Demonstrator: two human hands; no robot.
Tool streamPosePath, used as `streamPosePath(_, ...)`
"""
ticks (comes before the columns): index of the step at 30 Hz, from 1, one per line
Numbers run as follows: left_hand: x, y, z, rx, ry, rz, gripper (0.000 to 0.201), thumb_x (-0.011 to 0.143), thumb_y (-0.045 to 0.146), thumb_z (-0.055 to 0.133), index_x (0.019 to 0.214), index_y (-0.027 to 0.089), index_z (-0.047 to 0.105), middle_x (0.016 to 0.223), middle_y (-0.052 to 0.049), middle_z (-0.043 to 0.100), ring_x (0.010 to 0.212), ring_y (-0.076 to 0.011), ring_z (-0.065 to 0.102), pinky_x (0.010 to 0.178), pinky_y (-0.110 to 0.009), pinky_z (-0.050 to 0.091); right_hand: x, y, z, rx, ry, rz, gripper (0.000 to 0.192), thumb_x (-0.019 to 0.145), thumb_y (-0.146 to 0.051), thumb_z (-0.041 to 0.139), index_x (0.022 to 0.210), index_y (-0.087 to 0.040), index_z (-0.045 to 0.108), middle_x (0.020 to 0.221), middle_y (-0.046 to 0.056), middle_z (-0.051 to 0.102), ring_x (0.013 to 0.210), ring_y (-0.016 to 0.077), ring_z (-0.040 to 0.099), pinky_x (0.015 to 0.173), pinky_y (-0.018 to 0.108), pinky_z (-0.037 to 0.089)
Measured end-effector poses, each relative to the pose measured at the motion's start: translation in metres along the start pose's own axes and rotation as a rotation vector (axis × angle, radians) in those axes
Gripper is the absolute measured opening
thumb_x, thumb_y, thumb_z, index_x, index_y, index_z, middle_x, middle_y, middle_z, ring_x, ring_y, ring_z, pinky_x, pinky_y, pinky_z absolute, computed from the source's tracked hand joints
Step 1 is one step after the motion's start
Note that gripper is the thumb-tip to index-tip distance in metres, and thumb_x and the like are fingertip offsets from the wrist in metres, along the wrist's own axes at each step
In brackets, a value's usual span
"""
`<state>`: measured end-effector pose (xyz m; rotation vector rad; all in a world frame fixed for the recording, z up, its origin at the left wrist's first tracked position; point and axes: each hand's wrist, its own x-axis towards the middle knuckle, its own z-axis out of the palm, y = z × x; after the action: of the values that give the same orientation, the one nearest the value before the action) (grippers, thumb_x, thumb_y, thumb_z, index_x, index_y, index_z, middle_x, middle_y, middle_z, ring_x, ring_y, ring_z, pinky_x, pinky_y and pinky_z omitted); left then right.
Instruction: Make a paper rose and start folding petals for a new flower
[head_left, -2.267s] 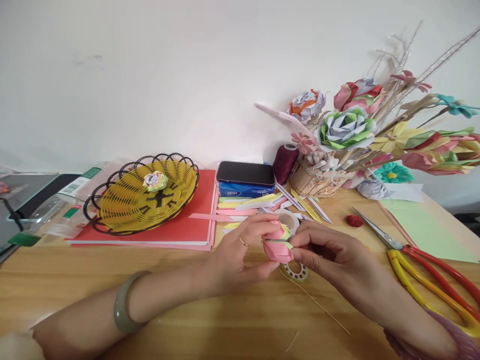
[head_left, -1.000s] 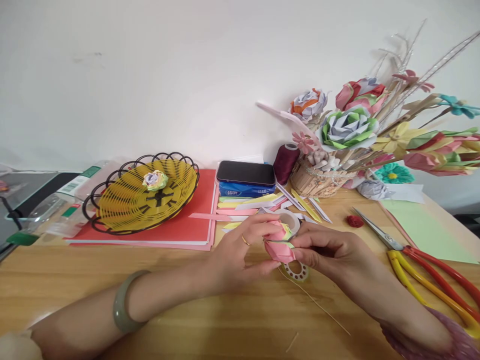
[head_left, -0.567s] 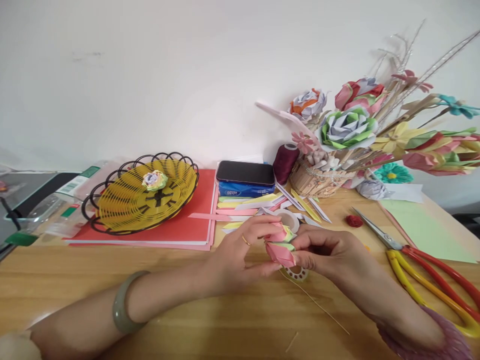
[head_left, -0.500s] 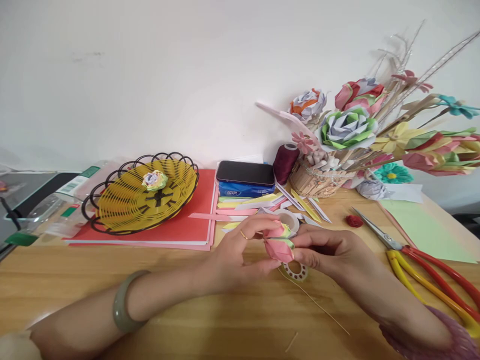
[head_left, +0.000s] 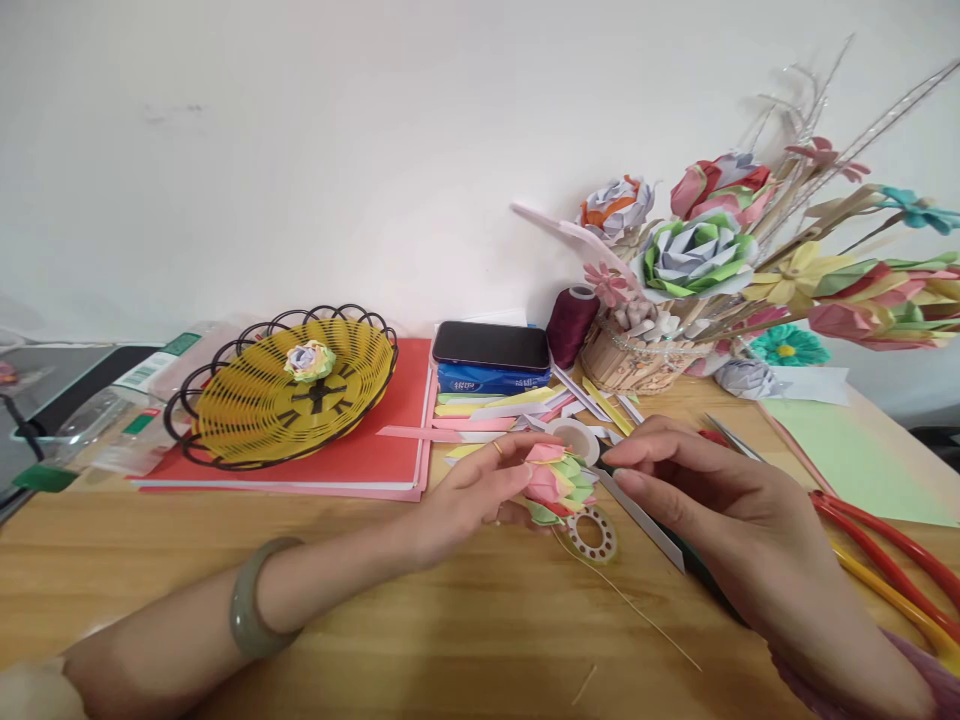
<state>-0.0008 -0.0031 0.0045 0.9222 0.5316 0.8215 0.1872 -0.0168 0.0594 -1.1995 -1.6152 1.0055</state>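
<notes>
My left hand (head_left: 480, 490) pinches a paper flower (head_left: 553, 482), pink with green and yellow folds, between thumb and fingertips just above the desk (head_left: 375, 600). A gold ring sits on one finger and a pale green bangle (head_left: 246, 612) circles that wrist. My right hand (head_left: 712, 490) is just to the right of the flower, not touching it, fingers stretched toward it and half open, resting over a white paper strip (head_left: 645, 518) that slants along the desk beneath them; whether the fingers actually grip the strip I cannot tell. Below the flower lies a small tape ring (head_left: 592, 535) with a thin stick (head_left: 637, 618) running from it toward me, and a second tape roll (head_left: 576, 438) stands just behind the flower. To the right, partly under my wrist, lie scissors (head_left: 885, 560) with red and yellow handles, beside a green sheet (head_left: 847, 455). Behind my hands are loose coloured strips (head_left: 495, 410), a blue tissue pack (head_left: 491, 380) with a phone (head_left: 491, 346) on top, a dark red thread spool (head_left: 570, 322), and a wooden pot (head_left: 630, 365) full of paper roses. To the left, a yellow basket (head_left: 247, 410) holding one small paper flower (head_left: 309, 360) sits on a red folder (head_left: 375, 450).
</notes>
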Motion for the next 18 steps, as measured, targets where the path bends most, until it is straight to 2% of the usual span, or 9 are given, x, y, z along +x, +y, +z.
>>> streamPosePath(3,-0.0001,0.0009,0.0006,-0.105,-0.043,-0.087,0.040,0.079,0.042,0.056,0.111,0.019,0.053,0.091,-0.007,0.063,0.071,-0.0150,0.062,0.063,-0.028,0.050,0.0006,-0.0008,0.0019,-0.059,0.002,-0.056,0.005,0.072,-0.030,0.066,0.076,-0.027,0.067,0.072,0.000,0.059,0.065,0.0130,0.054,0.050,0.021,0.041)
streamPosePath(6,-0.0003,0.0009,0.0014,-0.141,-0.071,-0.125,0.045,0.079,0.045,0.055,0.113,0.016,0.052,0.081,-0.007,0.065,0.062,-0.0142,0.062,0.059,-0.028,0.049,0.0007,-0.0028,0.0024,-0.113,-0.046,-0.054,0.006,0.073,-0.030,0.064,0.074,-0.024,0.067,0.071,0.001,0.059,0.063,0.0132,0.052,0.048,0.023,0.039)
streamPosePath(13,-0.0007,-0.0022,0.0013,-0.111,-0.126,-0.194,0.045,0.075,0.050,0.058,0.103,0.015,0.058,0.081,-0.008,0.065,0.066,-0.0149,0.062,0.059,-0.028,0.051,0.0011,-0.0029,0.0034,-0.213,-0.185,-0.039,0.012,0.076,-0.033,0.061,0.072,-0.022,0.065,0.066,0.000,0.055,0.055,0.0117,0.047,0.047,0.024,0.036)
streamPosePath(16,-0.0008,-0.0026,0.0006,-0.111,-0.138,-0.194,0.049,0.073,0.054,0.056,0.099,0.012,0.060,0.081,-0.010,0.064,0.064,-0.0142,0.062,0.059,-0.027,0.051,0.0009,-0.0012,0.0043,-0.240,-0.183,-0.076,0.015,0.079,-0.032,0.058,0.071,-0.022,0.064,0.067,0.000,0.056,0.059,0.0127,0.050,0.050,0.024,0.038)
streamPosePath(18,-0.0010,-0.0014,-0.0002,-0.136,-0.153,-0.172,0.055,0.070,0.055,0.059,0.107,0.014,0.057,0.083,-0.009,0.064,0.064,-0.0136,0.062,0.060,-0.026,0.051,0.0007,-0.0001,0.0046,-0.265,-0.160,-0.120,0.016,0.082,-0.030,0.055,0.070,-0.022,0.061,0.068,0.000,0.057,0.063,0.0130,0.051,0.055,0.024,0.040)
